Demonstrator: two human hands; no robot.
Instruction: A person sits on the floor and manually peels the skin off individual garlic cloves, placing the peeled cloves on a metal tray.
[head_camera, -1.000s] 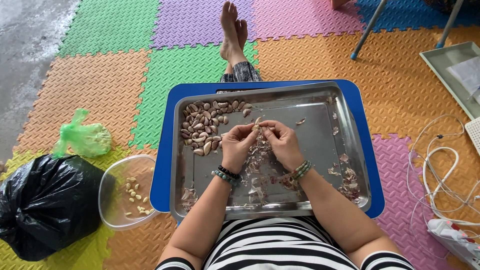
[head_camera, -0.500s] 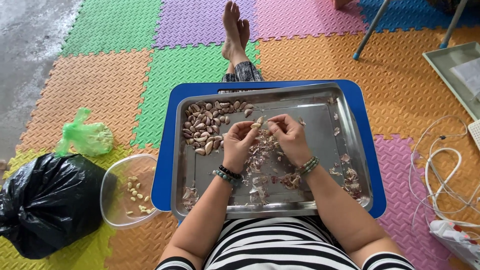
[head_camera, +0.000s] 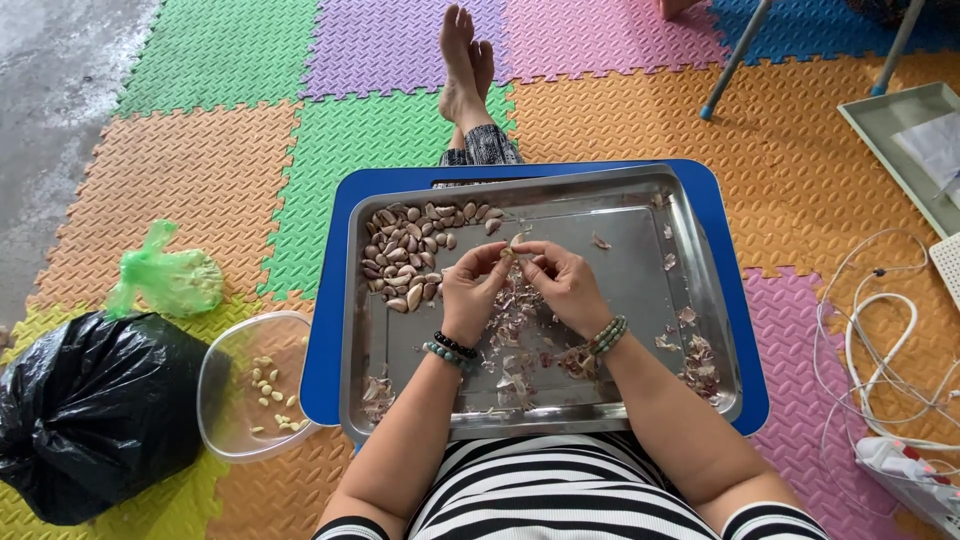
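Clove (head_camera: 516, 243) mostly hidden, pinched between fingertips of left hand (head_camera: 472, 290) and right hand (head_camera: 566, 283). Skins (head_camera: 515, 340) below, clove pile (head_camera: 412, 250) left in tray (head_camera: 640, 215).

Garlic clove (head_camera: 515, 243) mostly hidden by fingers (head_camera: 500, 255); black bag (head_camera: 90, 410) cut off

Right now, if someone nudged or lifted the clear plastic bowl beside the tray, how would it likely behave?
The clear plastic bowl would probably feel light: it looks thin-walled and holds only a sparse scatter of peeled garlic cloves. On the textured foam mat it would likely drag rather than glide. Its wide, low shape suggests it would rarely tip, though the loose cloves would probably slide and roll about inside.
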